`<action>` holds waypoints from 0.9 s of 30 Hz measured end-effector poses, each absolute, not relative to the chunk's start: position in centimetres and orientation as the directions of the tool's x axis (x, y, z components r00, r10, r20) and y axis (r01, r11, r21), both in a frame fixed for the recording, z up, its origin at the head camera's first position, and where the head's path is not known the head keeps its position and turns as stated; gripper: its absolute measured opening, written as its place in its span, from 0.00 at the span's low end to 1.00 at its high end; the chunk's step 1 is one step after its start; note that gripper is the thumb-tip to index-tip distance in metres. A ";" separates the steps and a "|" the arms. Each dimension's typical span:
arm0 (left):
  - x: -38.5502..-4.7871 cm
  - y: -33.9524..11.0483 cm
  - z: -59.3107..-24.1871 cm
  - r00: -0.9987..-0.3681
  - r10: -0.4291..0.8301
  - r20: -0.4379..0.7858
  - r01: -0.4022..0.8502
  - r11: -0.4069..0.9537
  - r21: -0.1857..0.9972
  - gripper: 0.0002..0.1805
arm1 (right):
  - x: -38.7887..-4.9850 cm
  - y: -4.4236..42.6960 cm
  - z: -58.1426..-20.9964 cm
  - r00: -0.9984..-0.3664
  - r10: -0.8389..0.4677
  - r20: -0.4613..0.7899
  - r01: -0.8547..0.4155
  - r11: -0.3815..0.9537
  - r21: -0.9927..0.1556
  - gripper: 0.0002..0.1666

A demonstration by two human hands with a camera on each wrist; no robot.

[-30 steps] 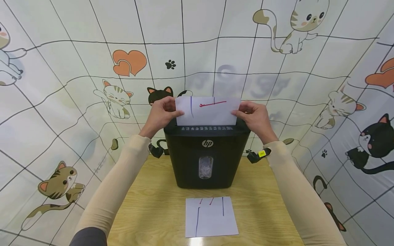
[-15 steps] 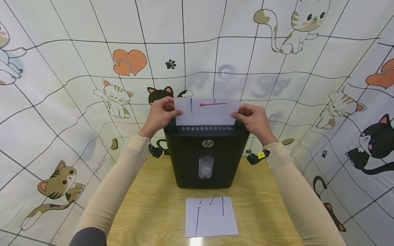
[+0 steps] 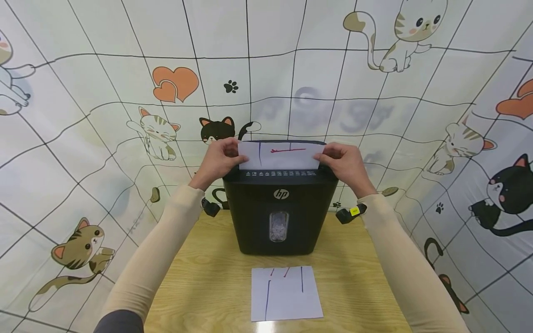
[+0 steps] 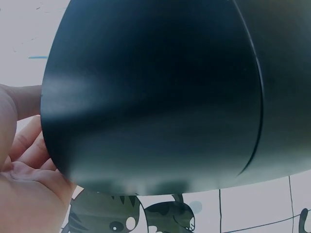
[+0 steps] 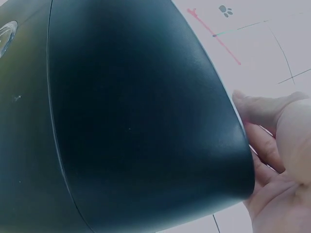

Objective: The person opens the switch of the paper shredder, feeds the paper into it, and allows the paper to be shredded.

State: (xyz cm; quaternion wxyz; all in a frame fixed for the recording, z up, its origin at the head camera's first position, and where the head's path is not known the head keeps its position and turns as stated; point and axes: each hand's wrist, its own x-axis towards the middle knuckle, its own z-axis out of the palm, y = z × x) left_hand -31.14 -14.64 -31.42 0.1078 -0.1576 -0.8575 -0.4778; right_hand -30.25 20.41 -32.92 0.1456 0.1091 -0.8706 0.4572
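A marked sheet (image 3: 287,159) is pinched at both sides by the left grip (image 3: 220,161) and right grip (image 3: 344,163), at the top of a black shredder (image 3: 250,212) lettered “hp” under an icon row (image 3: 281,173); a second sheet (image 3: 287,298) is laid on the tabletop (image 3: 208,277).

The person's arms (image 3: 156,259) extend from the lower edge; left hand (image 3: 217,160) and right hand (image 3: 344,163) pinch mid-frame.

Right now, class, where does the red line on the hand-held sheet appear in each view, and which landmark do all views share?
Head: red line just above centre, slightly right, on the held sheet.
Left wrist: not visible.
Right wrist: upper right, slanting down rightward.
Shared landmark: black shredder.
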 end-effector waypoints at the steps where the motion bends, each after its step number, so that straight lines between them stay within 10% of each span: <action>1: -31.1 -14.7 -31.4 -0.926 0.171 0.337 0.377 0.495 0.783 0.17 | -30.2 20.4 -32.9 -0.934 -0.056 0.352 -0.322 0.561 -0.763 0.17; 27: -29.1 -16.3 -33.6 -0.852 0.210 0.479 0.514 0.507 0.692 0.22 | -28.1 21.8 -33.3 -0.892 -0.258 0.372 -0.444 0.660 -0.606 0.35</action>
